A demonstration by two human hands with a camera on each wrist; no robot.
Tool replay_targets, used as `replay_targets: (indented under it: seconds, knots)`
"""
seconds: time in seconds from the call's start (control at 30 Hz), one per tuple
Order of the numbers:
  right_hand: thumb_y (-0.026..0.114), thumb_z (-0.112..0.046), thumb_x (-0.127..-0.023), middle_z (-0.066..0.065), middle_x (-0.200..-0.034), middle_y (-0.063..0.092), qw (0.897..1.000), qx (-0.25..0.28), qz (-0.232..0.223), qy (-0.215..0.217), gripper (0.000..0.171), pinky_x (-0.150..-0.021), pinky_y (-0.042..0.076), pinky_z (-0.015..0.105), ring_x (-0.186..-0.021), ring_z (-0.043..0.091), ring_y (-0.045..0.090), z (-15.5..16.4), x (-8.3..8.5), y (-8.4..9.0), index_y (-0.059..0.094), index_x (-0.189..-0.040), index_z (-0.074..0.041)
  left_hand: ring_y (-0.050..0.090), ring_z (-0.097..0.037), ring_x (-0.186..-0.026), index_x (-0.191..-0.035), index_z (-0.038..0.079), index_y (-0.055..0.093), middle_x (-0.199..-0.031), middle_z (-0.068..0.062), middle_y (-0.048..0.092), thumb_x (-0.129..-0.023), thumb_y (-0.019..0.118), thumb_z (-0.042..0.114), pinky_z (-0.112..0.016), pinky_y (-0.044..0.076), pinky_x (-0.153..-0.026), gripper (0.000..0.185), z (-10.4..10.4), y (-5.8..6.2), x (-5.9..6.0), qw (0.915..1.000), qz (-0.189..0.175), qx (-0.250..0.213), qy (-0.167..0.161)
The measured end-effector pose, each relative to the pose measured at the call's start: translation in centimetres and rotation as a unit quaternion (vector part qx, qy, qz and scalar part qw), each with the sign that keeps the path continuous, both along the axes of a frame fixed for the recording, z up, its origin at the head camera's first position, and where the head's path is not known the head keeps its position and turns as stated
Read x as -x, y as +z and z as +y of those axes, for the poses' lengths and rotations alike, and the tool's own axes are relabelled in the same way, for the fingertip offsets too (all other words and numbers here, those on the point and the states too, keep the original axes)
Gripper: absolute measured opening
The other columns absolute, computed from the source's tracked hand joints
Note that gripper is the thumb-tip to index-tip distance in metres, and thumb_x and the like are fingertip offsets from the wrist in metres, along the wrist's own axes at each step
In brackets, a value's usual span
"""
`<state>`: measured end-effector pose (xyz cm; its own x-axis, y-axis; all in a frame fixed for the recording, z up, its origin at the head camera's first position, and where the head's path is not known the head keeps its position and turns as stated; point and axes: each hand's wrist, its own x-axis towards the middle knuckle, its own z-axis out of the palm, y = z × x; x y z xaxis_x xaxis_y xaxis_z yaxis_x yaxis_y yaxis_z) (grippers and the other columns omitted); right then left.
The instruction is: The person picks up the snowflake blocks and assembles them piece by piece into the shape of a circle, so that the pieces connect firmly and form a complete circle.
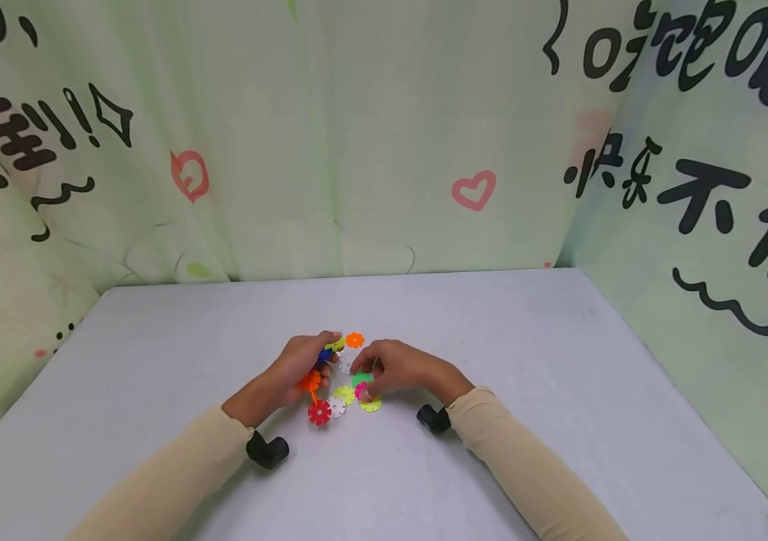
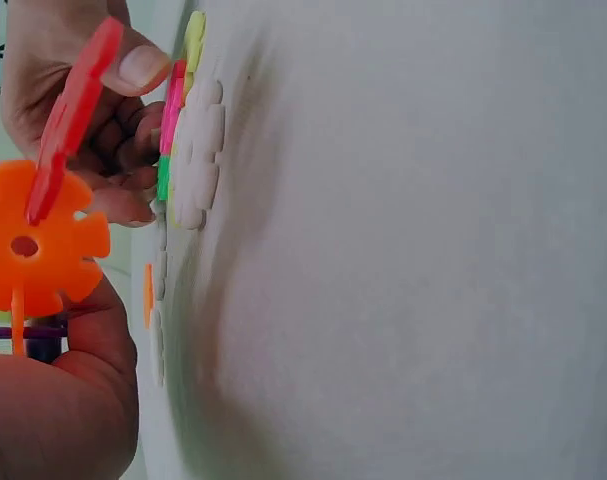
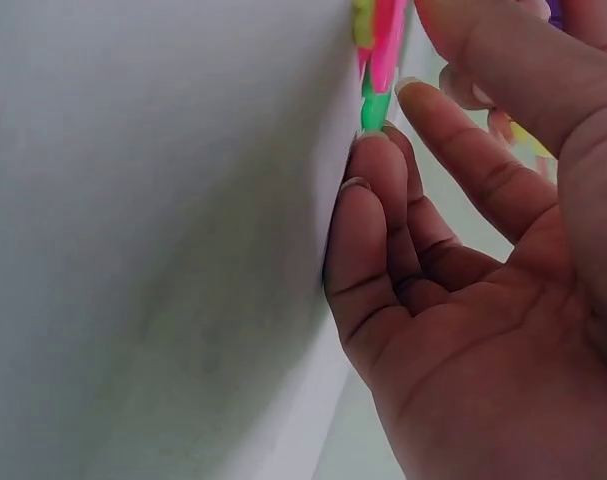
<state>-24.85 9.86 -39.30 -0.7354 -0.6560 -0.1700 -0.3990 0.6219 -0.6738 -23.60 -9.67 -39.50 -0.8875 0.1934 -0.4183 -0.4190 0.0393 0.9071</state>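
Observation:
My left hand (image 1: 294,368) grips a cluster of joined plastic flower-shaped discs with notched edges. In it I make out an orange disc (image 2: 45,240), a red disc (image 2: 75,115) slotted on at an angle, and a blue disc (image 1: 324,356). A yellow disc (image 1: 337,344) shows by the left fingertips. My right hand (image 1: 397,367) is low over several loose discs, thumb and fingertips around a pink disc (image 1: 360,391) and a green disc (image 1: 361,379). Its thumb and index finger stand apart, and the lower fingers rest on the table in the right wrist view.
Loose discs lie between the hands: a yellow one (image 1: 345,394), a white one (image 1: 337,407) and another yellow one (image 1: 370,406). Farther back is an orange disc (image 1: 355,340). A white table (image 1: 492,330) carries them, with printed curtains (image 1: 384,150) behind and at both sides.

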Motion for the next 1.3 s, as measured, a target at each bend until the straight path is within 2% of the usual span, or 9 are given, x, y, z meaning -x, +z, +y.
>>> replay_targets:
  seconds: [0.17,0.4,0.97,1.13,1.3]
  knots:
    - [0.073,-0.015,-0.071,-0.005,-0.083,0.057,1.0,-0.012,0.012,0.006,0.025,-0.064,0.044,0.024,-0.072,0.013,0.05,-0.1,0.1,-0.2,0.064,-0.094,-0.016,0.043,-0.013,-0.051,-0.105,-0.003,0.057,-0.08,-0.01,0.055,-0.079,0.06,0.039,-0.021,0.042,-0.05,0.049,0.0,-0.1,0.0,0.9999,0.008,-0.006,0.005]
    - [0.071,-0.013,-0.073,-0.004,-0.078,0.057,1.0,-0.002,0.008,0.002,0.016,-0.063,0.044,0.025,-0.07,0.014,0.05,-0.1,0.2,-0.1,0.064,-0.088,-0.014,0.044,-0.013,-0.054,-0.105,-0.005,0.054,-0.075,-0.007,0.052,-0.08,0.059,0.037,-0.021,0.043,-0.052,0.049,0.0,-0.2,0.2,0.9996,0.004,-0.029,0.007]
    - [0.066,-0.008,-0.077,-0.002,-0.076,0.057,0.999,0.024,0.019,-0.021,0.009,-0.065,0.044,0.025,-0.071,0.013,0.051,0.2,0.8,-0.1,0.061,-0.084,-0.012,0.044,-0.012,-0.054,-0.101,-0.006,0.056,-0.071,-0.005,0.052,-0.081,0.057,0.033,-0.02,0.042,-0.051,0.044,0.1,0.1,-0.1,0.9998,0.006,-0.018,0.001]
    - [0.061,-0.005,-0.08,-0.003,-0.077,0.057,0.999,0.011,0.032,-0.025,0.012,-0.066,0.044,0.025,-0.073,0.014,0.051,0.4,1.1,0.3,0.064,-0.089,-0.012,0.044,-0.013,-0.055,-0.103,-0.004,0.056,-0.073,-0.006,0.053,-0.081,0.057,0.035,-0.021,0.043,-0.053,0.045,0.1,0.2,0.0,1.0,0.003,-0.006,0.005]
    - [0.062,-0.01,-0.08,-0.007,-0.079,0.06,0.998,0.003,0.047,-0.038,0.011,-0.067,0.044,0.024,-0.075,0.012,0.052,0.7,1.4,0.6,0.068,-0.089,-0.014,0.045,-0.013,-0.055,-0.104,-0.004,0.056,-0.074,-0.006,0.053,-0.082,0.056,0.036,-0.021,0.043,-0.053,0.046,0.2,0.3,0.0,1.0,0.003,0.001,-0.006]
